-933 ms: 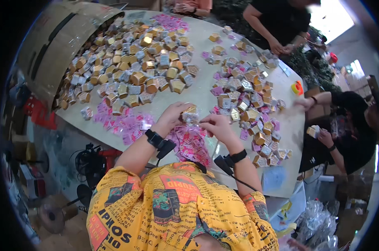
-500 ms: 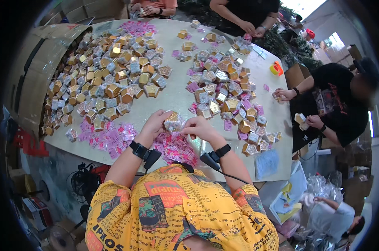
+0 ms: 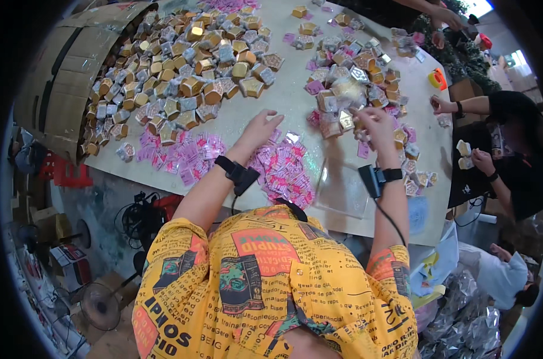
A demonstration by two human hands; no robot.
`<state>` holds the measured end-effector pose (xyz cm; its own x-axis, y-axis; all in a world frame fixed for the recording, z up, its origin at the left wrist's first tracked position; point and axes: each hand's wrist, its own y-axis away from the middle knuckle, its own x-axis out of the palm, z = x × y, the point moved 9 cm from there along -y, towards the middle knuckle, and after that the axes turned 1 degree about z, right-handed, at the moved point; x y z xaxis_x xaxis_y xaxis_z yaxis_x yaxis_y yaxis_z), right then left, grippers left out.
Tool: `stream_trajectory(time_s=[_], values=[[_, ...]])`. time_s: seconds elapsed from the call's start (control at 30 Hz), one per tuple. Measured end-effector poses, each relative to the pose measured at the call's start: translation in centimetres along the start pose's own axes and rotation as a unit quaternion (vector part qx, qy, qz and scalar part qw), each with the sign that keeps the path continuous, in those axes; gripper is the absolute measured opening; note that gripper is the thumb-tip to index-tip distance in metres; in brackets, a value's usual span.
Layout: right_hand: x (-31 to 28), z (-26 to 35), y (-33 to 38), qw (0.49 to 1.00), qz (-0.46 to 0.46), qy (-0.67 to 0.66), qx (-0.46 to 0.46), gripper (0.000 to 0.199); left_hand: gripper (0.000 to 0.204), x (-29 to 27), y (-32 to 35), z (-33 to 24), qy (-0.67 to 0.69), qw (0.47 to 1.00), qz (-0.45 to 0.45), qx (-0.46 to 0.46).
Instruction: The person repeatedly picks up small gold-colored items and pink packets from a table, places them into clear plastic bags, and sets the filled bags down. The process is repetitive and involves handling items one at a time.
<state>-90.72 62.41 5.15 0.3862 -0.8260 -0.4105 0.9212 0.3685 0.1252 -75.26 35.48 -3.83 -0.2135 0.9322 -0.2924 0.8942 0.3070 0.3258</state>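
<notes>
Packet: small clear crinkled plastic wrapper (image 3: 347,90) with a pale box inside, glossy and blurred, on the pale table (image 3: 295,113). It sits at 11 o'clock of the right hand (image 3: 376,122), fingertips pinching it. Left hand (image 3: 261,128) spread flat, pink sachets (image 3: 286,170) at its 5 o'clock.
</notes>
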Motion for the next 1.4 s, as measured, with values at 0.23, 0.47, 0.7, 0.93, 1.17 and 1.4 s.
stream_trajectory(time_s=[0.23, 0.47, 0.7, 0.93, 1.17, 1.4], values=[[1.3, -10.0, 5.6, 0.958, 0.026, 0.282, -0.045, 0.023, 0.053, 2.7, 7.3, -3.8, -0.341, 0.88, 0.092, 0.317], [6.5, -15.5, 14.1, 0.929, 0.053, 0.355, 0.09, 0.043, 0.076, 14.2, 14.0, 1.7, -0.468, 0.666, 0.317, 0.486], [12.7, -14.0, 14.8, 0.937, 0.015, 0.348, -0.014, 0.03, 0.062, 14.7, 12.7, 4.7, -0.47, 0.659, 0.343, 0.476], [9.6, -13.8, 13.6, 0.971, -0.08, 0.207, 0.087, 0.031, 0.064, 10.9, 10.9, 4.2, -0.52, 0.664, 0.297, 0.448], [3.4, -19.0, 12.3, 0.934, -0.115, 0.317, 0.113, 0.018, 0.063, 10.5, 12.3, 1.7, -0.485, 0.694, 0.277, 0.454], [4.6, -21.4, 12.3, 0.939, -0.109, 0.308, 0.105, 0.013, 0.059, 7.9, 12.5, -0.4, -0.445, 0.758, 0.212, 0.428]])
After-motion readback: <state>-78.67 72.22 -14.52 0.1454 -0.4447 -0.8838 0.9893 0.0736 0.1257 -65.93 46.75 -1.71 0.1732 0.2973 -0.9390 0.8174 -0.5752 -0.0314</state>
